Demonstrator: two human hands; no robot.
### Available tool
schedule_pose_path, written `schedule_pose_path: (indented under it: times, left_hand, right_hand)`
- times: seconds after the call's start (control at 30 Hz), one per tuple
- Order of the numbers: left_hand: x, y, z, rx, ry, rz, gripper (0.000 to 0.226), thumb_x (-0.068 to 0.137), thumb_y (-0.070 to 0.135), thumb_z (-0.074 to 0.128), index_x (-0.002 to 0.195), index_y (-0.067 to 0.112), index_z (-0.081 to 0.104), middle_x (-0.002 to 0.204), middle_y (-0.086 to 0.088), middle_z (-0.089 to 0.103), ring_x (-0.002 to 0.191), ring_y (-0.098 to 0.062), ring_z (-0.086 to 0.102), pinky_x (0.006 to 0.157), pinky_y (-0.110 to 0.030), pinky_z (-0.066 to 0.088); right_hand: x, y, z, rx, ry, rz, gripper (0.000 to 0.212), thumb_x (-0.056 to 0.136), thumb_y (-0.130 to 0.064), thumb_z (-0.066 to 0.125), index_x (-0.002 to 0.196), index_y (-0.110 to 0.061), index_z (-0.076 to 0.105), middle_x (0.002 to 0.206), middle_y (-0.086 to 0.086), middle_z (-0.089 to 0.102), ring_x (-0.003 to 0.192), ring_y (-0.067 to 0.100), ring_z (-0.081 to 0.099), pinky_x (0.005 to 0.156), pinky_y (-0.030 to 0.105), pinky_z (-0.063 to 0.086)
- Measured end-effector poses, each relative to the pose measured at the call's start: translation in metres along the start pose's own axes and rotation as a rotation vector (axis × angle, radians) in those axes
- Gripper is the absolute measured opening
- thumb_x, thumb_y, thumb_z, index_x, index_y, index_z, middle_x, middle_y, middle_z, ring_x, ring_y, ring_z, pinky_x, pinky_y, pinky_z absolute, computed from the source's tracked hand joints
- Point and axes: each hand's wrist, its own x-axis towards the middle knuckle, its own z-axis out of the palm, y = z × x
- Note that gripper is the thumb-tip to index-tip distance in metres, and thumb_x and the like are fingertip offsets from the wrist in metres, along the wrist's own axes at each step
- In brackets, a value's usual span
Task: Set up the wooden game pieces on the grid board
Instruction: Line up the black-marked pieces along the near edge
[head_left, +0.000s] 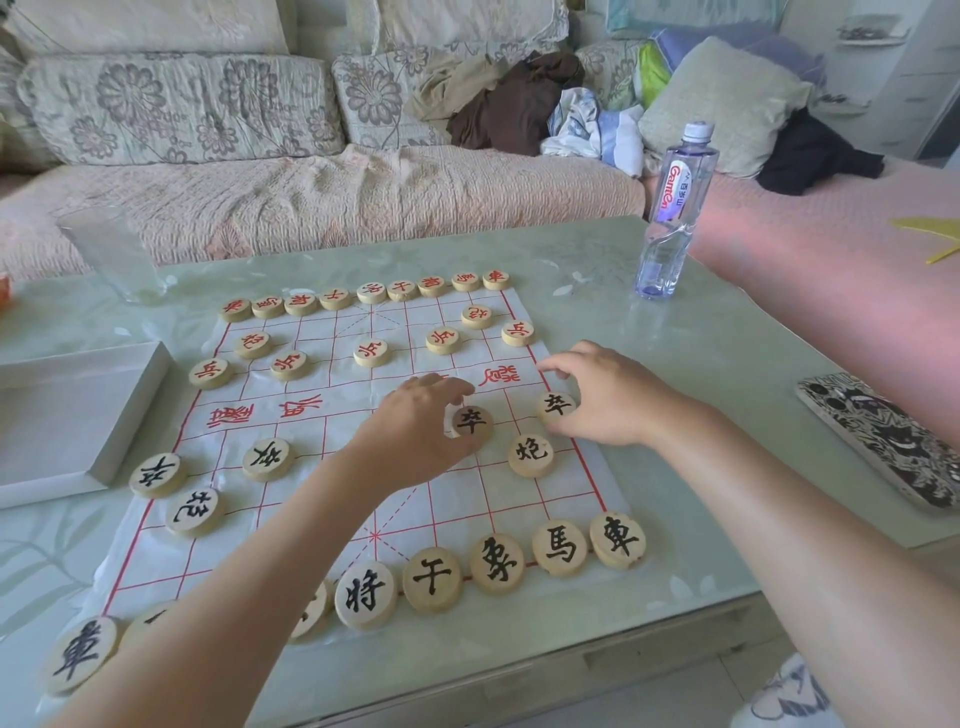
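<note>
**Hands.** Your left hand (415, 436) lies over the middle of the white grid board printed with red lines (467, 509). Its fingers are curled down and the thumb is drawn in, pinching a round pale wooden disc with a black character (471, 421). That disc sits on the near side of the board's central band.

Your right hand (610, 397) is at the board's right edge. Its fingers are bent, and thumb and fingertips close round a second black-marked wooden disc (556, 405) on the rightmost grid line. I cannot tell whether either disc is lifted or resting on the board.

**Pieces.**
- A black-marked cannon disc (531, 456) lies just nearer you, between the two held discs.
- A near row of black-marked discs (558, 548) runs along your edge, partly hidden by your left forearm.
- Two black-marked soldier discs (266, 457) and one further cannon disc (195, 512) stand on the left half.
- The far row of red-marked discs (371, 292) lines the opposite edge, nine in all.
- Seven more red-marked discs (371, 352) stand in front of that row.

**Surroundings.** The board lies on a pale green glass-topped table (701, 415).
- A clear plastic water bottle with a purple label (675, 208) stands upright at the far right.
- A phone in a black-and-white patterned case (883, 447) lies flat at the right edge.
- A shallow white box (67, 415) sits left of the board.
- A clear tumbler (111, 254) stands beyond the box.
- A floral sofa (182, 104) is behind the table.
</note>
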Motion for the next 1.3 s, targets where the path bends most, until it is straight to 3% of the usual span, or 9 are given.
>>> schedule_pose_path:
  times: [0.17,0.33,0.43,0.6,0.7,0.8,1.0,1.17,1.3]
  left_hand:
    - [-0.008,-0.022,-0.039,-0.011,0.079,-0.044,0.039,0.091,0.034,0.061,0.129,0.026,0.053,0.113,0.010,0.058,0.095,-0.010,0.055,0.081,-0.025,0.045]
    - [-0.037,-0.065,-0.069,0.008,0.081,-0.159,0.031,0.093,0.022,0.057,0.123,0.028,0.058,0.106,0.012,0.060,0.091,-0.009,0.058,0.077,-0.024,0.045]
    - [-0.060,-0.087,-0.077,0.068,0.071,-0.203,0.031,0.094,0.018,0.054,0.123,0.028,0.060,0.112,0.010,0.063,0.100,-0.011,0.057,0.086,-0.030,0.048]
    - [-0.080,-0.110,-0.080,0.116,0.069,-0.193,0.039,0.091,0.028,0.058,0.129,0.029,0.055,0.129,0.007,0.054,0.121,-0.015,0.043,0.097,-0.031,0.036]
    - [-0.081,-0.118,-0.079,0.140,0.003,-0.198,0.051,0.087,0.036,0.060,0.137,0.030,0.048,0.136,0.004,0.048,0.126,-0.016,0.036,0.099,-0.032,0.034]
    - [-0.081,-0.125,-0.081,0.161,-0.066,-0.192,0.059,0.086,0.042,0.059,0.141,0.033,0.042,0.139,0.004,0.043,0.129,-0.016,0.032,0.102,-0.032,0.032]
    - [-0.084,-0.133,-0.090,0.143,-0.128,-0.171,0.066,0.083,0.043,0.065,0.142,0.034,0.039,0.137,0.008,0.044,0.127,-0.014,0.035,0.103,-0.030,0.032]
    - [-0.090,-0.139,-0.090,0.062,-0.148,-0.181,0.065,0.079,0.036,0.072,0.137,0.030,0.045,0.123,0.012,0.051,0.116,-0.013,0.046,0.101,-0.031,0.039]
    - [-0.092,-0.143,-0.089,0.034,-0.118,-0.193,0.058,0.080,0.040,0.071,0.133,0.028,0.050,0.120,0.012,0.053,0.107,-0.010,0.051,0.091,-0.024,0.041]
  right_hand:
    - [0.008,-0.054,-0.011,0.050,0.092,-0.164,0.048,0.082,-0.037,0.069,0.128,-0.033,0.058,0.122,-0.012,0.052,0.112,0.009,0.052,0.094,0.028,0.043]
    - [0.020,-0.116,0.006,0.051,0.001,-0.259,0.038,0.088,-0.029,0.064,0.125,-0.033,0.061,0.116,-0.011,0.060,0.107,0.010,0.055,0.089,0.027,0.044]
    - [0.025,-0.141,0.019,-0.007,-0.080,-0.272,0.044,0.089,-0.029,0.063,0.132,-0.033,0.056,0.126,-0.010,0.059,0.116,0.014,0.054,0.094,0.031,0.045]
    - [0.030,-0.158,0.036,-0.119,-0.175,-0.257,0.057,0.089,-0.027,0.059,0.144,-0.034,0.043,0.149,-0.006,0.042,0.136,0.018,0.039,0.108,0.038,0.037]
    - [0.032,-0.160,0.045,-0.127,-0.194,-0.260,0.060,0.089,-0.024,0.057,0.145,-0.034,0.041,0.148,-0.006,0.042,0.137,0.018,0.038,0.110,0.038,0.036]
    - [0.033,-0.160,0.050,-0.124,-0.168,-0.256,0.054,0.089,-0.034,0.060,0.141,-0.034,0.047,0.139,-0.006,0.048,0.130,0.017,0.044,0.104,0.038,0.040]
    - [0.032,-0.164,0.048,-0.121,-0.142,-0.256,0.054,0.087,-0.051,0.059,0.137,-0.032,0.050,0.132,-0.007,0.052,0.123,0.016,0.047,0.098,0.034,0.041]
    - [0.032,-0.170,0.046,-0.179,-0.144,-0.250,0.063,0.085,-0.050,0.061,0.143,-0.033,0.042,0.141,-0.004,0.045,0.132,0.018,0.040,0.104,0.036,0.036]
    - [0.037,-0.194,0.046,-0.124,-0.055,-0.298,0.058,0.089,-0.043,0.059,0.143,-0.031,0.043,0.142,-0.003,0.044,0.132,0.020,0.041,0.103,0.038,0.038]
